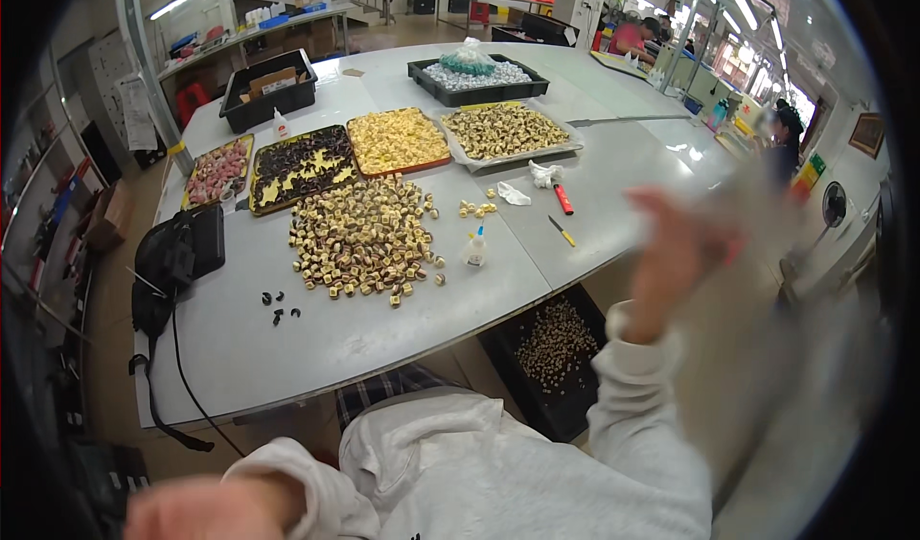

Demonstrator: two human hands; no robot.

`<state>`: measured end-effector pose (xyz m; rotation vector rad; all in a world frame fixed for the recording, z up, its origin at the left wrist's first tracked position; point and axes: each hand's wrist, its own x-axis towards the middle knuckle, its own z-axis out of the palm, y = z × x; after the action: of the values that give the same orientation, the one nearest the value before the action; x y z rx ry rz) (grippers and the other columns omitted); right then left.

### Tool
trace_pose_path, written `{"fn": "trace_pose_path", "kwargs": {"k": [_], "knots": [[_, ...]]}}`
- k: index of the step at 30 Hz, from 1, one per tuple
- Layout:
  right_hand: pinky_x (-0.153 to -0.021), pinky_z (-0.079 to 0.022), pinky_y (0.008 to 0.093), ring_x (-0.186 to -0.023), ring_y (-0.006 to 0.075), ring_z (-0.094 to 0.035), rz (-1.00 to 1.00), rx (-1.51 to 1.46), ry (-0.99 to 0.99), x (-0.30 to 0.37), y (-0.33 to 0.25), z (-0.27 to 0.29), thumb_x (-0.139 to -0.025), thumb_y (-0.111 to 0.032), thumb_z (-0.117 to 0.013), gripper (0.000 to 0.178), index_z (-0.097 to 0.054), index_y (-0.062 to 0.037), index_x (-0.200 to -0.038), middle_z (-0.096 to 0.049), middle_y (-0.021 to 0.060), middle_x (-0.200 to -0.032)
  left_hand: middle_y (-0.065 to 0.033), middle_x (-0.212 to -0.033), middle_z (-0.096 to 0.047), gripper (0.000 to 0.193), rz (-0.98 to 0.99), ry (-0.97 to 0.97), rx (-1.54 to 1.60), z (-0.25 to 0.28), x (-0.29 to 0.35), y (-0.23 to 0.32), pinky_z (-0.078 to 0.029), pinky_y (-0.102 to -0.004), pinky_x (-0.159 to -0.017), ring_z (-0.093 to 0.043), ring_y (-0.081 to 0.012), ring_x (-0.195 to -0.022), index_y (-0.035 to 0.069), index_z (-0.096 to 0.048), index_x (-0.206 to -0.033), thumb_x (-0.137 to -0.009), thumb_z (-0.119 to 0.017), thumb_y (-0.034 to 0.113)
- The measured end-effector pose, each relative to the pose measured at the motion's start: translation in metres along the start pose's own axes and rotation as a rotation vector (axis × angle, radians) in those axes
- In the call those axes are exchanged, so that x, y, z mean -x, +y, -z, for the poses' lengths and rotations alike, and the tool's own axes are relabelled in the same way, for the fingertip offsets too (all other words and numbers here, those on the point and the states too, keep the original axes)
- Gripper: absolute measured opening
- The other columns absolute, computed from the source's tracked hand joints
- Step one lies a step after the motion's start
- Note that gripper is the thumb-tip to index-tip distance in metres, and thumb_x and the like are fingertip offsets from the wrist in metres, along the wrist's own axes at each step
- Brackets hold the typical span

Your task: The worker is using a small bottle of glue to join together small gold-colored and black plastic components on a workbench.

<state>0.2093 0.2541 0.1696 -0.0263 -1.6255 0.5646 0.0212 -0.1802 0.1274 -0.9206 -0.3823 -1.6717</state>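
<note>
My right hand (671,252) is raised at the right, beyond the table edge, smeared by motion. A pale grey blur lies around its fingers, and I cannot make out whether it holds anything. Low at the left, my left hand (206,508) is blurred too, its fingers hidden or smeared, away from the table. On the grey table (489,300) lies a heap of small cream-and-brown pieces (359,238). Beside it stand a small squeeze bottle (473,249) with a blue tip and a few loose cream pieces (476,209). Some black curved bits (278,312) lie near the front left.
Behind the heap sit trays of pink pieces (218,171), dark pieces (302,164), cream pieces (396,137) and cream-and-brown pieces (508,132). A yellow-handled blade (563,231) and a red-handled tool (563,199) lie right. A black bag (165,272) hangs left; a black bin (575,401) stands below.
</note>
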Motion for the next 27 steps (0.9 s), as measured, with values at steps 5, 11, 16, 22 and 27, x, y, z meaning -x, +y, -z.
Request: {"fn": "trace_pose_path", "kwargs": {"k": [5,11,16,22,27], "knots": [[-0.096,-0.041,0.036,-0.113,0.0229,-0.05,-0.425,0.075,-0.266,0.102,0.052,-0.076,-0.086,-0.011,-0.063,0.044,-0.047,0.0012,-0.125,-0.052,0.014,-0.123,-0.0149,-0.127,-0.053,0.027,0.614,-1.053,-0.972,-0.016,0.096,-0.064,-0.038,-0.0404,-0.099,-0.048,-0.0307,-0.118,0.001,-0.061,-0.112,-0.089,-0.053,0.013],[-0.097,-0.043,0.0389,-0.119,0.0259,-0.048,-0.494,0.136,-0.308,0.134,0.069,-0.107,-0.078,-0.014,-0.074,0.064,-0.041,-0.001,-0.131,-0.049,0.0145,-0.13,-0.0111,-0.13,-0.05,0.028,0.625,-1.237,-1.243,0.035,0.147,-0.082,-0.038,-0.0411,-0.098,-0.047,-0.0323,-0.117,0.004,-0.063,-0.112,-0.084,-0.062,0.007],[-0.094,-0.045,0.0371,-0.115,0.025,-0.051,-0.544,0.106,-0.395,0.139,0.081,-0.116,-0.077,-0.015,-0.075,0.064,-0.042,-0.0012,-0.13,-0.051,0.014,-0.128,-0.0122,-0.117,-0.058,0.022,0.777,-1.259,-1.247,0.036,0.155,-0.081,-0.04,-0.039,-0.095,-0.052,-0.0309,-0.109,0.001,-0.064,-0.106,-0.085,-0.061,0.007],[-0.085,-0.049,0.0326,-0.098,0.0219,-0.06,-0.626,0.077,-0.376,0.137,0.087,-0.121,-0.078,-0.014,-0.074,0.047,-0.054,-0.0012,-0.119,-0.062,0.0123,-0.109,-0.0127,-0.099,-0.062,0.016,0.786,-1.216,-1.157,0.033,0.151,-0.085,-0.047,-0.0359,-0.083,-0.059,-0.0288,-0.091,0.0,-0.065,-0.099,-0.085,-0.06,0.002],[-0.08,-0.049,0.0312,-0.087,0.0199,-0.063,-0.703,0.061,-0.401,0.129,0.086,-0.127,-0.08,-0.013,-0.072,0.036,-0.058,-0.0005,-0.11,-0.067,0.011,-0.094,-0.0124,-0.095,-0.062,0.017,0.929,-1.055,-1.192,0.035,0.152,-0.087,-0.049,-0.0322,-0.073,-0.061,-0.0252,-0.08,-0.001,-0.065,-0.099,-0.083,-0.061,-0.001]]}}
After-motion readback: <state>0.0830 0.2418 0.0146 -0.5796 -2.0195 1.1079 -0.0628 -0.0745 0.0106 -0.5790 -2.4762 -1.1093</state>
